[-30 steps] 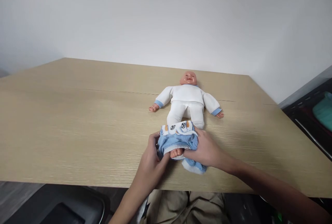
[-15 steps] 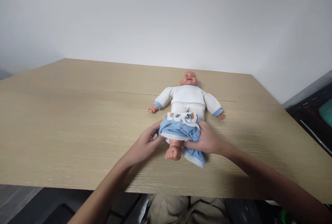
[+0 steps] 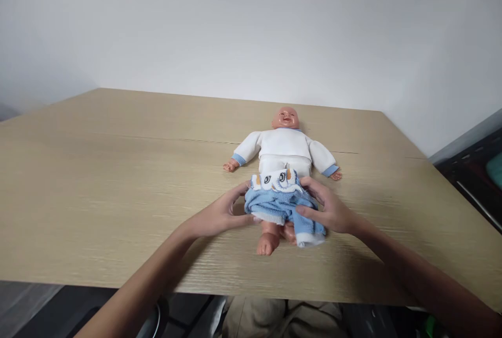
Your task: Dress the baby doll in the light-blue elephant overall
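Note:
A baby doll (image 3: 285,144) in a white top with blue cuffs lies on its back, head away from me. Over its legs are light blue terry pants (image 3: 276,202) with a white, eye-printed waist part. One doll foot (image 3: 267,243) sticks out below a white-edged hem; the other foot shows partly behind the second pant leg. My left hand (image 3: 225,212) pinches the left side of the pants between thumb and fingers. On the right side, my right hand (image 3: 329,206) grips the pants, its thumb lying over the cloth.
The doll lies on a wide wooden table (image 3: 137,197) with a seam across it. A white wall (image 3: 235,35) stands behind. At the right edge is a black rack-like object (image 3: 474,176). My lap in khaki trousers (image 3: 274,319) is below the front edge.
The pants have shifted slightly right, and the loose pant leg now lies over the second foot. More of the left foot shows. My right hand has moved right with the cloth.

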{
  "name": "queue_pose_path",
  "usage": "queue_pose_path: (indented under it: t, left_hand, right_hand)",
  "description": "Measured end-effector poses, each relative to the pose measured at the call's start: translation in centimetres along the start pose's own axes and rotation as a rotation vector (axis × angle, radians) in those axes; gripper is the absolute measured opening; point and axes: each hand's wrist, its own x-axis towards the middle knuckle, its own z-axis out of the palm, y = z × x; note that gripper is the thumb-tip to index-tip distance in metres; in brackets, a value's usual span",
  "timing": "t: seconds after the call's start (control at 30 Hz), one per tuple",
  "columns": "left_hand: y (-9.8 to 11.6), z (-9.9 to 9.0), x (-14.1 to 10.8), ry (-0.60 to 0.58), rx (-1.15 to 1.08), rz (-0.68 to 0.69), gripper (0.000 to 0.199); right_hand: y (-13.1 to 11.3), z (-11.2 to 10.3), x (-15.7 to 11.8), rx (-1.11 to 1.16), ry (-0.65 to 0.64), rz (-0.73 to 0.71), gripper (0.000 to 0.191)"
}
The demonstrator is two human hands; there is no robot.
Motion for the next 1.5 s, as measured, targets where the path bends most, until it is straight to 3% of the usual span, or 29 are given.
queue_pose_path:
  t: [0.13, 0.3, 0.43, 0.57, 0.67, 0.8, 0.97, 1.1, 1.2, 1.27, 1.5]
  left_hand:
    - [0.5, -0.5, 0.6, 0.077, 0.048, 0.035, 0.067]
    - [3.2, -0.8, 3.0, 0.095, 0.203, 0.031, 0.085]
    - [6.3, -0.4, 5.5, -0.082, 0.409, 0.080, 0.061]
    - [9.3, 0.4, 8.6, -0.344, 0.671, 0.054, 0.044]
    - [10.3, 0.8, 11.3, -0.579, 0.628, 0.095, 0.043]
    - [9.5, 0.9, 14.1, -0.799, 0.326, 0.204, 0.045]
    - [7.3, 1.5, 14.7, -0.843, 0.146, 0.171, 0.045]
    - [6.5, 1.6, 14.5, -0.852, 0.015, 0.134, 0.050]
    - [6.4, 1.6, 14.4, -0.949, -0.057, 0.077, 0.056]
    - [6.3, 1.6, 14.5, -1.016, -0.089, 0.069, 0.049]
    - [6.1, 1.3, 14.5, -0.884, -0.109, 0.188, 0.034]
  right_hand:
    - [0.9, 0.1, 0.0, 0.166, 0.029, 0.025, 0.042]
    - [1.0, -0.1, 0.2, 0.355, 0.042, 0.145, 0.048]
    - [0.9, -0.2, 0.2, 0.498, 0.074, 0.167, 0.055]
    - [1.2, -0.3, 0.1, 0.537, 0.064, 0.120, 0.057]
    - [1.8, -0.7, -0.1, 0.526, 0.033, 0.091, 0.055]
    - [2.5, -1.6, -0.5, 0.422, -0.055, 0.092, 0.050]
    - [1.9, -2.4, -1.3, 0.295, -0.156, 0.094, 0.041]
    - [1.8, -2.0, -1.8, 0.539, -0.053, 0.170, 0.049]
    - [1.8, -1.7, -1.8, 0.685, 0.059, 0.230, 0.048]
    - [1.6, -1.7, -1.7, 0.705, 0.065, 0.237, 0.046]
    - [0.2, -2.9, -1.4, 0.427, -0.242, 0.180, 0.049]
